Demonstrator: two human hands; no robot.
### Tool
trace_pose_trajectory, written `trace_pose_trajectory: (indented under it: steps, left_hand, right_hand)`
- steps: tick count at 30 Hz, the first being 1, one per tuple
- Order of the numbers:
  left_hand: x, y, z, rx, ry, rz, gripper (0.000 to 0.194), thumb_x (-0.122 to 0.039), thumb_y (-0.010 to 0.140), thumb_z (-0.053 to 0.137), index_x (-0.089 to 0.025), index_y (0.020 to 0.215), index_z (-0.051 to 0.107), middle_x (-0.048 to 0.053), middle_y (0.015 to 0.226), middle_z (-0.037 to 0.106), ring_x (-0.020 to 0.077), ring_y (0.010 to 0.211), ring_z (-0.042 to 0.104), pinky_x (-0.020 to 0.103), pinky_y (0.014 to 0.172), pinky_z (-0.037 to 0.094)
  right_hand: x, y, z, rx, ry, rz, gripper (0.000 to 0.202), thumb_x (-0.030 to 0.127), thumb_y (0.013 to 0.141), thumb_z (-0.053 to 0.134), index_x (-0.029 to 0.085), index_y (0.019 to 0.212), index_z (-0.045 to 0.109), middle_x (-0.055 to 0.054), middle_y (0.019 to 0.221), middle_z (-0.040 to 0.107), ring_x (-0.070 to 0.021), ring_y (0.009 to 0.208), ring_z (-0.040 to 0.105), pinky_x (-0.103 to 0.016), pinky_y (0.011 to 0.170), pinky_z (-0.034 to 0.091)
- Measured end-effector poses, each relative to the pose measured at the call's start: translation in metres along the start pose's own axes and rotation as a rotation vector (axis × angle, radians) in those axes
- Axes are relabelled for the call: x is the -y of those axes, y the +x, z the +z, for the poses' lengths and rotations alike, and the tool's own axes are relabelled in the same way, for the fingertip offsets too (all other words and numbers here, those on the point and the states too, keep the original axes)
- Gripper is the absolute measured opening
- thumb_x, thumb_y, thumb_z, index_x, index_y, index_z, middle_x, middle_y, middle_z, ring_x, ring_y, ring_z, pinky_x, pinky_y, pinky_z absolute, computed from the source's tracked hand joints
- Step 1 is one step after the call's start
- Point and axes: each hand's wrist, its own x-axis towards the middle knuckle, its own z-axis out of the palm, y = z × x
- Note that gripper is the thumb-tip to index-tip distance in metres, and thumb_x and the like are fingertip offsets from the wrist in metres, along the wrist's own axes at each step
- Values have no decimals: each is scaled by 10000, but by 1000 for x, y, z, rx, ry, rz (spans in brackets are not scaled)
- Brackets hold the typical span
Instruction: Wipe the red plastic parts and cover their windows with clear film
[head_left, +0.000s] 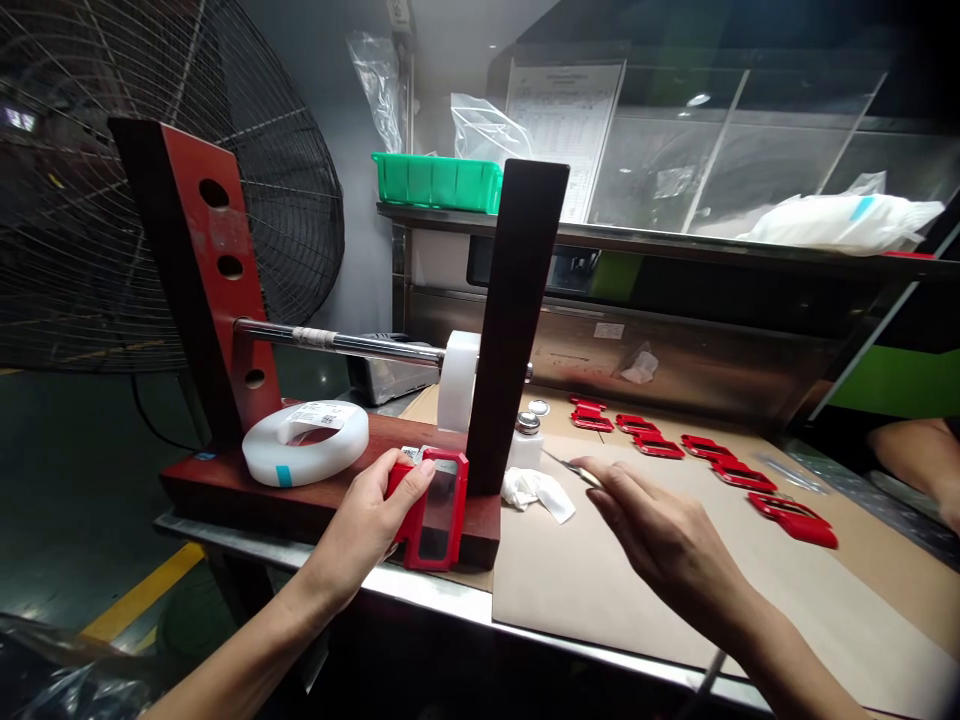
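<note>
My left hand (375, 510) is closed around a red plastic housing (457, 510) with a dark, clear-looking window, held upright in front of the wooden stand (330, 515). In my right hand (660, 530) is a slim pointed tool (581, 472), its thin tip toward the left; I cannot tell whether it is tweezers or a knife. A white film roll (457, 380) hangs on the stand's metal rod (352, 345). Another roll (259, 460) with a label lies on the base. Crumpled white tissue (551, 497) and a metal-capped bottle (527, 445) sit between my hands.
Several red housings (795, 518) lie in rows on the cardboard-covered bench (600, 590). A large fan (285, 200) stands behind the stand at left. Above the bench, a shelf carries a green bin (439, 183) and a white bag (840, 222). Another person's arm (919, 460) shows at right.
</note>
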Motion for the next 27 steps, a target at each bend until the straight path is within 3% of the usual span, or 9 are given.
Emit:
trace_pose_trajectory:
  steps: [2, 5, 8, 14, 27]
  left_hand:
    - [0, 0, 0, 10, -10, 0, 431, -597, 755, 603, -210, 680, 428, -88, 503, 375, 74, 439, 296, 163, 375, 198]
    - [0, -1, -1, 10, -31, -1, 419, -584, 762, 604, -210, 686, 432, -83, 511, 399, 78, 443, 309, 171, 380, 205]
    - [2, 0, -2, 9, -37, 6, 412, -577, 763, 609, -206, 682, 451, -79, 511, 410, 81, 436, 309, 183, 377, 197]
    - [6, 3, -6, 32, -55, 21, 396, -560, 772, 623, -190, 710, 495, -68, 562, 436, 81, 479, 340, 176, 393, 226]
    - [10, 6, -7, 65, -114, -36, 400, -564, 771, 625, -183, 747, 504, -59, 586, 478, 81, 506, 380, 150, 397, 291]
  right_hand:
    - [11, 15, 0, -40, -92, -123, 237, 261, 1000, 382, 173, 1143, 550, -15, 754, 640, -109, 551, 554, -230, 498, 335]
    - [26, 35, 2, -73, -176, -220, 222, 222, 996, 381, 168, 997, 597, 24, 619, 561, -99, 466, 443, -254, 463, 248]
    - [37, 51, 7, -22, -216, -268, 227, 161, 978, 383, 177, 872, 583, 25, 605, 541, -100, 483, 428, -270, 461, 194]
    - [47, 64, 15, 107, -283, -291, 124, 91, 905, 477, 174, 895, 569, 11, 649, 566, -115, 531, 477, -291, 471, 163]
    - [48, 66, 19, 168, -353, -287, 109, 78, 868, 537, 178, 892, 574, 13, 672, 576, -141, 537, 516, -297, 466, 141]
